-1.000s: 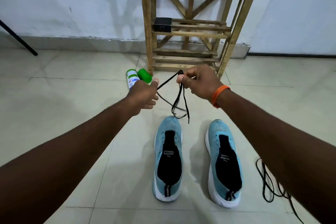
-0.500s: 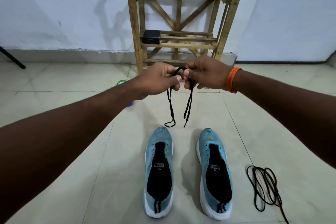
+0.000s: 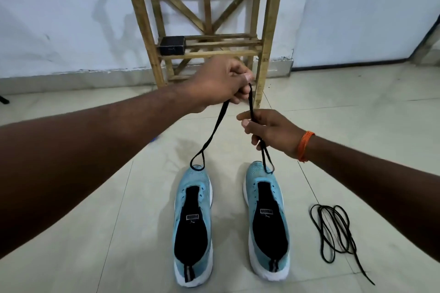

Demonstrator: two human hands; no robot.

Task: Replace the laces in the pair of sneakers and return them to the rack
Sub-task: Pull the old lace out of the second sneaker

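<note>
Rack [image 3: 266, 31]: bare wooden frame with slatted shelves and diagonal braces, standing upright on the floor against the wall.
Wall [image 3: 59, 19]: behind the rack, white, scuffed with faint grey marks to the rack's left.
Shadow [image 3: 112, 14]: soft grey shape of the rack on the wall, just left of it.
Panel [image 3: 357, 7]: right of the rack, a cleaner, brighter white stretch with a dark strip [image 3: 345, 65] along its foot.
Skirting [image 3: 71, 78]: pale band at the wall's foot, left of the rack, top edge chipped.
Floor [image 3: 357, 107]: large pale tiles with thin joints, spreading out in front of the rack.
Light: soft and even, with a dull sheen on the tiles in front of the rack.
</note>
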